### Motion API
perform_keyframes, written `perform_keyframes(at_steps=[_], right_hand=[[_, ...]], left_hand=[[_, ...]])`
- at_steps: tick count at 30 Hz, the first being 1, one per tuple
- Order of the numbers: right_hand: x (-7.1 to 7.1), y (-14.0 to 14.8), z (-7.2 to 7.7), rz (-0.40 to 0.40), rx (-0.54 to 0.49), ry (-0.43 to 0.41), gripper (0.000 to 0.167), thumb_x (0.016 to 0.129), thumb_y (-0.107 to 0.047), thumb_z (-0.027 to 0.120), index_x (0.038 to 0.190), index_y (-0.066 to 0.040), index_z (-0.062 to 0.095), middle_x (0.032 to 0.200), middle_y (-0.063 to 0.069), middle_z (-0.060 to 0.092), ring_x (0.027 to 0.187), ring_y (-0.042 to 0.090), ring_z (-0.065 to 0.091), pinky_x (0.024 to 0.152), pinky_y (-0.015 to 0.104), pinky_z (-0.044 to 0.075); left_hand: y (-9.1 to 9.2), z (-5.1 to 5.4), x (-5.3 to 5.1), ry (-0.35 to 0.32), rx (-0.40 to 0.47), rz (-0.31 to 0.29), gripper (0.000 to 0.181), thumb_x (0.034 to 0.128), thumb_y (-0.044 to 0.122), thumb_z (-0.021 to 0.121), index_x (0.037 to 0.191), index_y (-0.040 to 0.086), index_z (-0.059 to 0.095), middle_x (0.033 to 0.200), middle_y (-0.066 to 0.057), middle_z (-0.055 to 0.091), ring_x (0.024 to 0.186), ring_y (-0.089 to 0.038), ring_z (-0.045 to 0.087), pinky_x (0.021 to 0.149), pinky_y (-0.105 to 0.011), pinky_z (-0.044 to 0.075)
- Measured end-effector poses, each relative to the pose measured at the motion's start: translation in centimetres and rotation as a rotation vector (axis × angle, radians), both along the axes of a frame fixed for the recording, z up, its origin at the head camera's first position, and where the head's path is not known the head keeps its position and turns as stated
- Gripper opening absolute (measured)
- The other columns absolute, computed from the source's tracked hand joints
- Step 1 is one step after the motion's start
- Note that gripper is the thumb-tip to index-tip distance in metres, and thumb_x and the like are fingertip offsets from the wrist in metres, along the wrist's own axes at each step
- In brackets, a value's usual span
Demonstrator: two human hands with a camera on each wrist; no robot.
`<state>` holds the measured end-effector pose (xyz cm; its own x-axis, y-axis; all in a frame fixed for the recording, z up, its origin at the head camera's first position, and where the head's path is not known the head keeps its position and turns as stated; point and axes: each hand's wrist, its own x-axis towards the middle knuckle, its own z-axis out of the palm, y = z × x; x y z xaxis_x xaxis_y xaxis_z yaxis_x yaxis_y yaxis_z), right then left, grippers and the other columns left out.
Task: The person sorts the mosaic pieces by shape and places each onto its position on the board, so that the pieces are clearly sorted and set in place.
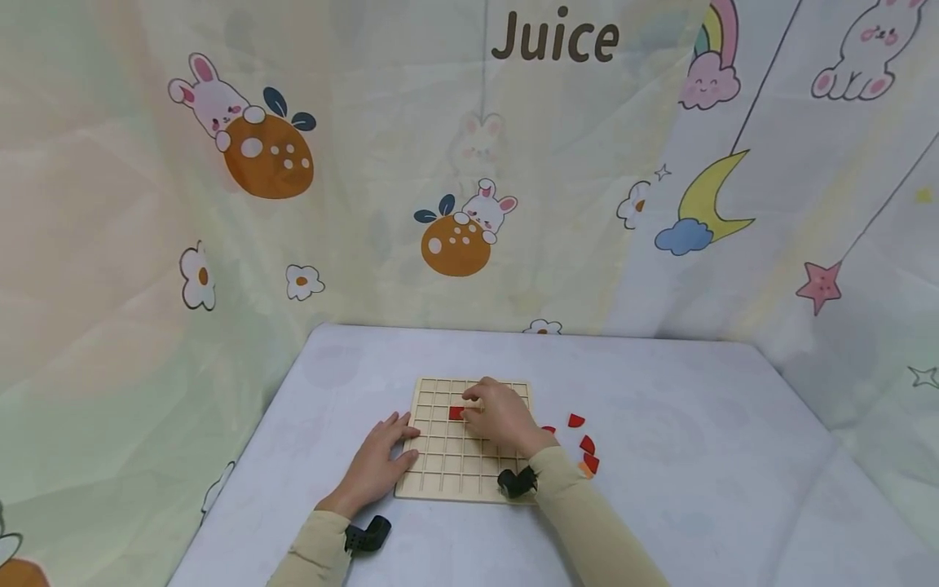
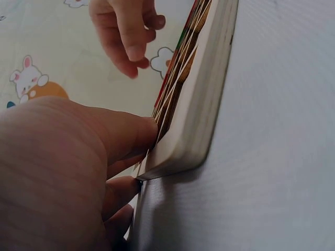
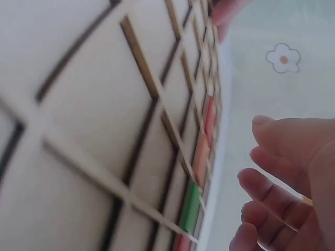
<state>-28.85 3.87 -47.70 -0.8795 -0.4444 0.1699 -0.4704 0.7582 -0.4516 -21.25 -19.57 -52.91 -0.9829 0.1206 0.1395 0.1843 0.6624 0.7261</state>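
Observation:
A pale wooden grid board (image 1: 440, 465) lies on the table. My left hand (image 1: 377, 461) rests along its left edge; in the left wrist view the thumb (image 2: 138, 133) touches the board's rim (image 2: 196, 125). Above the upper part of the board is my right hand (image 1: 500, 414), near a red square piece (image 1: 456, 413) set in a cell. The right wrist view shows this hand (image 3: 288, 183) with fingers apart and nothing between them. There, a red piece (image 3: 209, 116), an orange piece (image 3: 201, 162) and a green piece (image 3: 191, 209) sit in a row in the grid; the right hand hides most of them in the head view.
Several loose red pieces (image 1: 576, 421) lie on the white table (image 1: 682, 424) to the right of the board, an orange one (image 1: 584, 470) among them. A printed cloth (image 1: 367, 163) hangs behind the table's far edge.

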Motion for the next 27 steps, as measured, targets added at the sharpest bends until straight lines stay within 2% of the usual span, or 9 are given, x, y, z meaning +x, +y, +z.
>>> perform_keyframes(at_steps=[6, 13, 18, 27], right_hand=[[0.9, 1.4, 1.1, -0.011, 0.0, 0.04, 0.027, 0.091, -0.027, 0.069, 0.113, -0.012, 0.071, 0.105, -0.002, 0.064, 0.091, 0.018, 0.064, 0.077, 0.033, 0.055], [1.5, 3.5, 1.7, -0.056, 0.041, 0.064, 0.025, 0.089, -0.028, 0.072, 0.11, -0.015, 0.073, 0.095, -0.006, 0.065, 0.086, 0.015, 0.062, 0.074, 0.03, 0.054], [1.9, 5.6, 1.4, -0.097, 0.043, 0.065, 0.023, 0.087, -0.026, 0.074, 0.108, -0.015, 0.074, 0.092, -0.008, 0.064, 0.079, 0.012, 0.057, 0.07, 0.028, 0.052], [2.4, 9.2, 0.1, -0.18, 0.028, 0.014, 0.02, 0.087, -0.025, 0.074, 0.106, -0.016, 0.074, 0.089, -0.009, 0.062, 0.074, 0.011, 0.052, 0.066, 0.026, 0.048]], left_hand=[[0.1, 0.0, 0.0, -0.001, 0.0, 0.006, 0.027, 0.0908, 0.016, 0.069, 0.117, 0.015, 0.066, 0.153, -0.007, 0.041, 0.147, -0.029, 0.024, 0.121, -0.048, 0.016], [0.1, -0.1, -0.2, 0.0, -0.014, 0.006, 0.028, 0.0908, 0.016, 0.069, 0.118, 0.015, 0.066, 0.153, -0.006, 0.04, 0.147, -0.029, 0.025, 0.121, -0.048, 0.017], [0.1, 0.0, -0.2, -0.005, -0.015, 0.008, 0.028, 0.0909, 0.016, 0.069, 0.119, 0.014, 0.066, 0.154, -0.007, 0.04, 0.147, -0.029, 0.024, 0.121, -0.048, 0.017], [0.0, -0.2, -0.2, -0.013, -0.03, 0.018, 0.029, 0.0907, 0.017, 0.069, 0.119, 0.015, 0.066, 0.154, -0.007, 0.04, 0.147, -0.029, 0.024, 0.121, -0.049, 0.017]])
